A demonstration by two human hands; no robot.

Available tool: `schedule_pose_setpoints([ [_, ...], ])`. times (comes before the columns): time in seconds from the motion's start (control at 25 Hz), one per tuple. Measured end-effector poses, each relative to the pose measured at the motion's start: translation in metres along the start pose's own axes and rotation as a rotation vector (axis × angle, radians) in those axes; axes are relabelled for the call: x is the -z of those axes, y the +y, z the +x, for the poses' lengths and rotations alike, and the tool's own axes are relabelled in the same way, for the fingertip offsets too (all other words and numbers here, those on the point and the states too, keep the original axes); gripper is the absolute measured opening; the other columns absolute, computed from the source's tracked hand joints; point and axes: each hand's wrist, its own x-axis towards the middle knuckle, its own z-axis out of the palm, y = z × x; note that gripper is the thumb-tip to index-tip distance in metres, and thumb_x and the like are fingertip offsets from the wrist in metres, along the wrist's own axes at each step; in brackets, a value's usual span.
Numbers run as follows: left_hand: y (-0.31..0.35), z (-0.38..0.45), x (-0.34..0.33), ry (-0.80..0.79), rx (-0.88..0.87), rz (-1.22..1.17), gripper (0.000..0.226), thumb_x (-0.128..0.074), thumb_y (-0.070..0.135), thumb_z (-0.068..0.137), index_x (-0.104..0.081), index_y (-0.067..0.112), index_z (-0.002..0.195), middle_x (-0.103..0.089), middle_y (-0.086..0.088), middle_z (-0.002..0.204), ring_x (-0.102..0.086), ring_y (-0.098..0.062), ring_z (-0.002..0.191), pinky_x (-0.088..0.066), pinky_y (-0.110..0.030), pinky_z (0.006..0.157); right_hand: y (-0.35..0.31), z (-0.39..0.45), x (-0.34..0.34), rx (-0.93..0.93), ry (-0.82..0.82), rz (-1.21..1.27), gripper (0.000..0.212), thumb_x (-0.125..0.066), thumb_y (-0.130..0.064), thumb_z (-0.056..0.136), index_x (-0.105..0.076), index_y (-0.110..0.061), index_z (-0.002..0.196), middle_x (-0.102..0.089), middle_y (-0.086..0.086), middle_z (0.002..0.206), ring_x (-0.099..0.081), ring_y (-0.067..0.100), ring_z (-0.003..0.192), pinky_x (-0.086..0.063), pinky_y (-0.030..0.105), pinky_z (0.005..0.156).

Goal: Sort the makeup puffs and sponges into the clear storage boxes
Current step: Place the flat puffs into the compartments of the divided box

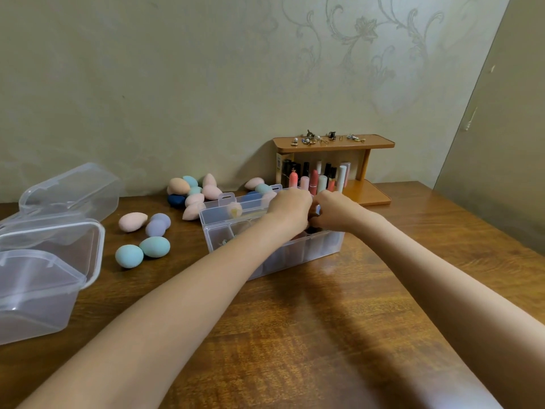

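1. Wooden table.
2. Clear lidded box, far left.
3. Divided clear box, centre; left hand and right hand meet over it, grip hidden.
4. Loose sponges lie between the boxes.

No readable text, brand, number or sign anywhere. Gold-edged carton at left end of wooden rack, far right part of bench: pale strip with dark marks down side, maybe barcode or label, too small and blurred to read. Lipstick tubes on rack's lower shelf: no legible lettering. Clear divided box and clear boxes at bench's left edge: no visible labels.
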Motion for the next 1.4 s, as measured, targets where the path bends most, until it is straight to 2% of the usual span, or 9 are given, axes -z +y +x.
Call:
schedule_pose_setpoints([
  [0.12, 0.006, -0.001, 0.004, -0.003, 0.007, 0.052, 0.054, -0.053, 0.008, 0.091, -0.03, -0.002, 0.139, -0.043, -0.021, 0.14, -0.046, -0.034, 0.127, -0.041, -0.04, 0.1, 0.005, 0.003, 0.009, -0.006, -0.083, 0.032, 0.029, -0.058, -0.019, 0.09, -0.066, -0.002, 0.112, -0.069, 0.014, 0.102, -0.063, 0.022, 0.083, -0.052, 0.029, 0.081],
  [0.28, -0.001, -0.004, -0.002, 0.055, -0.058, -0.004, 0.045, -0.051, 0.006, 0.091, -0.039, 0.002, 0.134, -0.049, -0.022, 0.134, -0.053, -0.033, 0.119, -0.041, -0.04, 0.099, 0.0, 0.01, -0.003, -0.048, 0.076, -0.028, 0.042, -0.064, -0.02, 0.085, -0.058, 0.001, 0.121, -0.065, 0.019, 0.111, -0.059, 0.024, 0.086, -0.049, 0.04, 0.097],
  [0.4, -0.013, -0.003, -0.01, 0.115, -0.07, -0.021, 0.038, -0.053, 0.005, 0.089, -0.048, 0.001, 0.126, -0.055, -0.021, 0.128, -0.055, -0.032, 0.115, -0.04, -0.039, 0.104, -0.007, 0.008, -0.015, -0.055, 0.113, -0.088, 0.035, -0.061, -0.019, 0.086, -0.059, -0.002, 0.117, -0.061, 0.012, 0.096, -0.059, 0.026, 0.084, -0.054, 0.038, 0.081],
  [0.56, -0.02, -0.005, -0.009, 0.123, -0.143, -0.136, 0.026, -0.055, 0.009, 0.09, -0.063, 0.004, 0.114, -0.065, -0.017, 0.112, -0.06, -0.031, 0.106, -0.047, -0.036, 0.087, -0.004, 0.004, -0.012, -0.007, 0.032, -0.136, 0.022, -0.054, -0.015, 0.091, -0.065, -0.001, 0.103, -0.059, 0.008, 0.083, -0.054, 0.019, 0.073, -0.046, 0.026, 0.064],
  [0.76, -0.047, -0.009, 0.007, 0.197, -0.08, -0.407, 0.022, -0.055, 0.011, 0.09, -0.074, 0.014, 0.099, -0.068, -0.006, 0.109, -0.058, -0.022, 0.107, -0.045, -0.034, 0.097, -0.001, -0.004, -0.008, 0.079, 0.192, -0.04, 0.018, -0.062, -0.009, 0.086, -0.068, 0.001, 0.099, -0.068, 0.015, 0.104, -0.058, 0.017, 0.075, -0.047, 0.021, 0.063],
  [0.88, -0.058, -0.02, 0.014, 0.129, -0.087, -0.345, 0.022, -0.055, 0.009, 0.089, -0.073, 0.014, 0.102, -0.064, -0.006, 0.117, -0.056, -0.017, 0.111, -0.044, -0.027, 0.091, -0.002, -0.004, -0.005, 0.156, 0.181, -0.02, 0.023, -0.061, -0.011, 0.087, -0.067, -0.003, 0.108, -0.063, 0.013, 0.12, -0.064, 0.021, 0.092, -0.049, 0.024, 0.077],
  [1.0, -0.059, -0.035, 0.012, 0.013, -0.198, -0.334, 0.025, -0.054, 0.009, 0.09, -0.072, 0.014, 0.105, -0.069, -0.003, 0.111, -0.062, -0.014, 0.1, -0.048, -0.021, 0.079, -0.001, -0.001, -0.006, 0.178, 0.066, 0.0, 0.023, -0.061, -0.011, 0.087, -0.069, -0.005, 0.108, -0.07, 0.012, 0.11, -0.062, 0.016, 0.086, -0.047, 0.02, 0.076],
  [1.16, -0.061, -0.04, 0.013, -0.123, -0.238, -0.346, 0.032, -0.047, 0.009, 0.092, -0.068, 0.017, 0.114, -0.068, -0.001, 0.116, -0.061, -0.015, 0.104, -0.05, -0.031, 0.091, -0.005, 0.011, -0.008, 0.172, 0.019, -0.099, 0.022, -0.063, -0.016, 0.086, -0.071, -0.003, 0.102, -0.054, 0.017, 0.133, -0.057, 0.026, 0.111, -0.047, 0.031, 0.096],
  [1.4, -0.107, -0.045, 0.029, 0.15, 0.071, -0.337, 0.026, -0.047, 0.014, 0.093, -0.07, 0.019, 0.105, -0.061, 0.002, 0.11, -0.052, -0.009, 0.099, -0.038, -0.021, 0.086, 0.015, 0.016, 0.003, 0.028, 0.081, 0.002, 0.041, -0.052, -0.025, 0.094, -0.051, -0.005, 0.129, -0.055, 0.014, 0.133, -0.054, 0.025, 0.119, -0.043, 0.032, 0.1],
])
